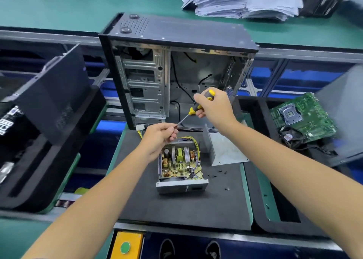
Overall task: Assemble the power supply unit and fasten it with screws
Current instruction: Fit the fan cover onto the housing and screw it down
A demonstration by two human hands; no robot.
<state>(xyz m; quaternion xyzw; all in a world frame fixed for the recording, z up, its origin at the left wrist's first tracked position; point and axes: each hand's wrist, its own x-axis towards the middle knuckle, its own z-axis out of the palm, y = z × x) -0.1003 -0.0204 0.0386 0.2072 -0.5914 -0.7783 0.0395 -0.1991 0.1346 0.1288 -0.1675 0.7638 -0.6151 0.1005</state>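
Head: right hand (213,106) grips screwdriver (196,107); left hand (160,135) pinches tip.

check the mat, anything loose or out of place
Yes: small black screws lie scattered on the mat right of the open power supply, one farther off. Its metal cover lies detached beside it.

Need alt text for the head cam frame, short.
A person's right hand grips a yellow-and-black screwdriver, its tip meeting the pinched fingers of the left hand, above an open power supply on a dark mat. Its metal cover and loose screws lie to the right, an open computer case behind.
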